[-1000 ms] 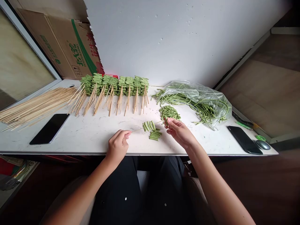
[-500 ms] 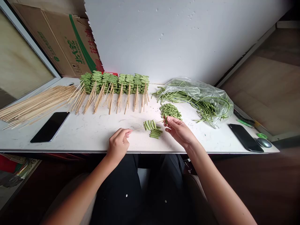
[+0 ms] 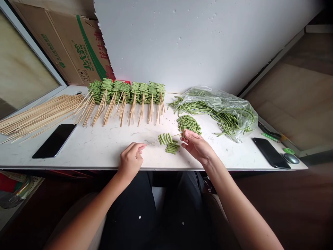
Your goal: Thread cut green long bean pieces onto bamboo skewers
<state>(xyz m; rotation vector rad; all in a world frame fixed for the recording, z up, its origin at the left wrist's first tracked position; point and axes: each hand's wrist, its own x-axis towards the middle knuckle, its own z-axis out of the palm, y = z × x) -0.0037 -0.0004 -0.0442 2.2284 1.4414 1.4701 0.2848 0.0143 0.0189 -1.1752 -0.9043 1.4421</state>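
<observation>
White counter (image 3: 99,147); skewer (image 3: 152,143) in left hand (image 3: 131,158).

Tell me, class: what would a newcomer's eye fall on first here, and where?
Probably the skewered bean pieces stacked in a row along the back of the white counter, sticks pointing forward. Then the left hand and right hand at front centre, with a part-loaded skewer between them. Long beans, partly in a clear plastic bag, lie at back right.
</observation>
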